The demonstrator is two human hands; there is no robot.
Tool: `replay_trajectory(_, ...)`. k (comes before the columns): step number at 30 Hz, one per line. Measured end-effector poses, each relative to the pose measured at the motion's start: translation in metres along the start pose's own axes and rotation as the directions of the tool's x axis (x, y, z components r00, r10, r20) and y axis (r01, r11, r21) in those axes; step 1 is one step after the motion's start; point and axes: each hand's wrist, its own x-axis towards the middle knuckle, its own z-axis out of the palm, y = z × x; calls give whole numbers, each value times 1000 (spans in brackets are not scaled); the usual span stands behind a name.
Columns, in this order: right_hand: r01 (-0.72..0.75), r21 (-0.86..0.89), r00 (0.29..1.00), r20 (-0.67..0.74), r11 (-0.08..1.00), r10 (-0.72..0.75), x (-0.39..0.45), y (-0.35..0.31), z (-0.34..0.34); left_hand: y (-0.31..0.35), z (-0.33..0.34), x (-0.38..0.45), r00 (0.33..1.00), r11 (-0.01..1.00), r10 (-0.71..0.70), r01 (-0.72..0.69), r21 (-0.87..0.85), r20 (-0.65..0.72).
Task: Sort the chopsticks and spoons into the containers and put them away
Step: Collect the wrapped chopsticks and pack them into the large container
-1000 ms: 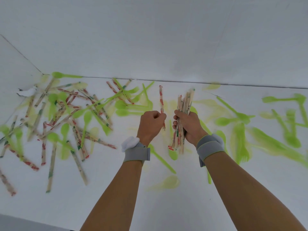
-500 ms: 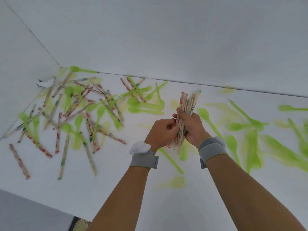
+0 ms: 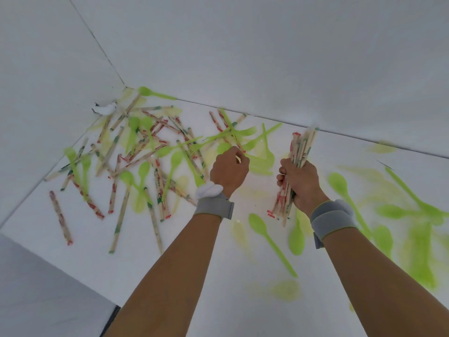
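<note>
Head view shows me the left hand [image 3: 229, 170] has swung away from the bundle of paper-wrapped wooden chopsticks [image 3: 295, 171] toward the scattered pile, fingers curled (whether around a stick, I cannot tell). Right hand [image 3: 300, 182] grips the bundle upright over the white table [image 3: 73, 251]. Green plastic spoons [image 3: 269, 237] lie unsorted; no containers visible, so I judge gathering continues.
</note>
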Motion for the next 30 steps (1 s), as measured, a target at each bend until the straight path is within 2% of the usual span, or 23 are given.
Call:
replay_trajectory(9,44,-87,995,88,995,-36,39,-10,48,-23,-7,117,995,970,30,-6,244,-94)
replay_trajectory(16,60,-119,992,117,991,-46,73,-17,73,-32,0,176,987,955,-28,74,287,-161)
replay_trajectory(20,60,-125,993,111,990,-46,85,-19,77,-29,6,190,988,965,-80,111,239,-135)
replay_trajectory(25,37,-115,995,97,993,-25,90,-17,75,-31,15,192,983,949,-73,121,293,-171)
replay_trajectory(30,27,-87,995,96,996,-18,89,-15,71,-28,16,183,995,914,-29,67,400,-99)
